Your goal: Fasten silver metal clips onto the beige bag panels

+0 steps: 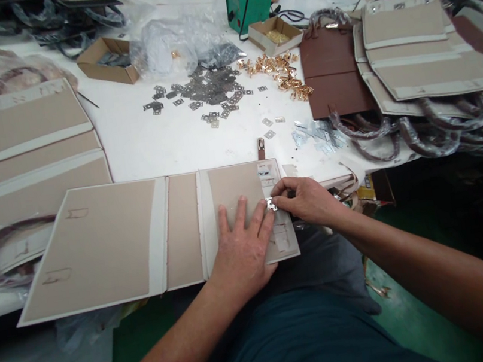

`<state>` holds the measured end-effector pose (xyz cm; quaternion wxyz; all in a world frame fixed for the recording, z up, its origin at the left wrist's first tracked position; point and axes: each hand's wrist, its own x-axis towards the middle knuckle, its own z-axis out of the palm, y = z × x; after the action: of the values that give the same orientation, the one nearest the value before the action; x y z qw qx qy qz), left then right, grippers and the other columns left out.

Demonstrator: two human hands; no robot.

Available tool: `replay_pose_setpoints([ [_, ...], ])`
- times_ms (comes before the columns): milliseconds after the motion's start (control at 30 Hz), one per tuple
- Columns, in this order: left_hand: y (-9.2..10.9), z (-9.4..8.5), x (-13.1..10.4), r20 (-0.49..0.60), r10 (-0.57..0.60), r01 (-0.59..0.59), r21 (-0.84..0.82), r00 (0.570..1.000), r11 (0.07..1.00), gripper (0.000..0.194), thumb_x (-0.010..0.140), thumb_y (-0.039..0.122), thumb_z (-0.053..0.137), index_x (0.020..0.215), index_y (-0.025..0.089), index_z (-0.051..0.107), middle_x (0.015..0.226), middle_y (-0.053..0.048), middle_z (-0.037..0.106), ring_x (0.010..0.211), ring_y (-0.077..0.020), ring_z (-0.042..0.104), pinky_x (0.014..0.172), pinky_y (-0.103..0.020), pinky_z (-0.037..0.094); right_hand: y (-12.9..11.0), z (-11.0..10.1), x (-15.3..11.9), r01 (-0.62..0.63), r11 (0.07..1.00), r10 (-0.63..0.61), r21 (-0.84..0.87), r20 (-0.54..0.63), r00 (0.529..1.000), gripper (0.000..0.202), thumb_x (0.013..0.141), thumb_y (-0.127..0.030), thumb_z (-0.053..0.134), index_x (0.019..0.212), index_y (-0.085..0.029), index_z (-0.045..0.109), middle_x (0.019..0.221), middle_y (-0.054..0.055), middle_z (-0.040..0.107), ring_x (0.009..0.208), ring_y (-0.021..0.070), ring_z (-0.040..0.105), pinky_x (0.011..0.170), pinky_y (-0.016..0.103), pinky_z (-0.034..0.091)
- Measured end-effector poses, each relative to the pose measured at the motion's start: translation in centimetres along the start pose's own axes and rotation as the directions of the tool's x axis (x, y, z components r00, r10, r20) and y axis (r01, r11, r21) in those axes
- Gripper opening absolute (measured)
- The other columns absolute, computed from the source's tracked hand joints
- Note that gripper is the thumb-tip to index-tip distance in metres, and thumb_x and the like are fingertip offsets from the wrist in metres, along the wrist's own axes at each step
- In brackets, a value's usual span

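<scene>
A long beige bag panel (110, 243) with pale strips across its folds lies flat along the table's front edge. My left hand (244, 244) rests on its right part with the fingers spread. At the panel's right end, my right hand (301, 199) pinches a small metal plate (271, 204) against the surface. The left index fingertip is close beside that plate. Just past the panel's far edge sticks out a brown strap tab (261, 148) with a metal fitting.
Several dark metal plates (213, 85) are scattered mid-table, beside gold clasps (279, 69). Behind stand a parts box (108, 62), another small box (275, 35) and a green device (249, 7). Stacked panels (410, 65) with wrapped handles lie right; another panel (33, 121) lies left.
</scene>
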<state>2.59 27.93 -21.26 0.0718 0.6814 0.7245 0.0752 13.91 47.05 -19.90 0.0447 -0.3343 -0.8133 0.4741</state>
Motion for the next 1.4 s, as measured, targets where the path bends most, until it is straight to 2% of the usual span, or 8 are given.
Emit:
replay_pose_setpoints([
  [233,0.0,0.1,0.1,0.003,-0.004,0.004,0.002,1.000,1.000,0.094,0.089,0.059,0.066,0.166,0.021,0.030,0.171,-0.012,0.029,0.159,-0.0483,0.014,0.123,-0.080,0.007,-0.4,0.2,0.1,-0.032,0.995,0.030,-0.093,-0.025,0.999,0.009,0.085,-0.027,0.068,0.087,-0.020,0.074,0.073,-0.001,0.069,0.062,0.0139,0.058,0.058,0.025,0.040],
  [600,-0.1,-0.3,0.3,0.050,0.003,-0.003,0.001,0.999,1.000,0.097,0.085,0.056,0.070,0.165,0.018,0.032,0.173,-0.010,0.026,0.159,-0.0478,0.013,0.122,-0.082,0.007,-0.2,-0.3,0.7,-0.040,0.999,0.038,0.029,0.067,0.997,0.016,0.086,-0.034,0.069,0.086,-0.018,0.074,0.059,-0.004,0.061,0.051,0.0127,0.051,0.053,0.025,0.038],
  [867,-0.2,-0.4,0.4,0.070,0.020,-0.021,0.013,0.997,1.000,0.099,0.085,0.056,0.070,0.166,0.017,0.029,0.173,-0.012,0.023,0.159,-0.0463,0.014,0.123,-0.080,0.005,-0.4,-0.7,0.6,-0.025,0.998,0.029,-0.053,0.078,0.997,0.012,0.087,-0.031,0.069,0.087,-0.020,0.073,0.065,-0.003,0.065,0.057,0.0137,0.056,0.056,0.025,0.039],
  [1067,-0.2,-0.4,0.4,0.070,0.023,-0.025,0.036,0.997,0.999,0.097,0.086,0.058,0.069,0.165,0.017,0.032,0.172,-0.012,0.026,0.159,-0.0461,0.014,0.123,-0.081,0.006,0.1,-0.9,0.7,-0.022,1.000,0.021,0.022,0.054,0.998,0.015,0.089,-0.033,0.068,0.092,-0.019,0.073,0.064,-0.003,0.064,0.053,0.0122,0.054,0.053,0.025,0.039],
  [1167,-0.3,-0.2,0.4,0.058,0.023,-0.025,0.045,0.998,0.999,0.096,0.087,0.060,0.067,0.165,0.017,0.032,0.172,-0.012,0.026,0.159,-0.0457,0.015,0.123,-0.081,0.006,-1.0,-1.8,0.0,0.001,0.989,0.001,0.149,-0.013,1.000,0.025,0.094,-0.041,0.067,0.086,-0.018,0.070,0.062,-0.003,0.062,0.050,0.0115,0.051,0.048,0.024,0.036],
  [1233,-0.3,-0.1,0.4,0.058,0.022,-0.025,0.043,0.998,0.999,0.094,0.088,0.061,0.066,0.165,0.018,0.032,0.173,-0.011,0.025,0.160,-0.0453,0.014,0.123,-0.080,0.004,-2.5,-2.6,-0.6,0.093,0.960,-0.061,0.263,-0.129,0.990,0.035,0.095,-0.049,0.069,0.079,-0.019,0.066,0.058,-0.004,0.057,0.047,0.0108,0.047,0.045,0.024,0.034],
  [1300,-0.3,-0.1,0.4,0.063,0.019,-0.021,0.036,0.998,0.999,0.092,0.088,0.059,0.065,0.165,0.019,0.032,0.173,-0.010,0.024,0.160,-0.0447,0.012,0.123,-0.080,0.003,-4.3,-3.1,-1.1,0.252,0.902,-0.159,0.351,-0.273,0.949,0.042,0.096,-0.055,0.071,0.074,-0.020,0.060,0.054,-0.004,0.053,0.046,0.0104,0.044,0.043,0.024,0.033],
  [1400,-0.3,-0.2,0.3,0.076,0.017,-0.019,0.014,0.997,1.000,0.091,0.088,0.056,0.066,0.165,0.019,0.033,0.174,-0.010,0.023,0.160,-0.0448,0.011,0.122,-0.081,0.003,-6.7,-2.5,-0.9,0.468,0.778,-0.283,0.419,-0.431,0.857,0.045,0.098,-0.056,0.070,0.071,-0.023,0.055,0.054,-0.005,0.052,0.044,0.0103,0.044,0.042,0.025,0.034],
])
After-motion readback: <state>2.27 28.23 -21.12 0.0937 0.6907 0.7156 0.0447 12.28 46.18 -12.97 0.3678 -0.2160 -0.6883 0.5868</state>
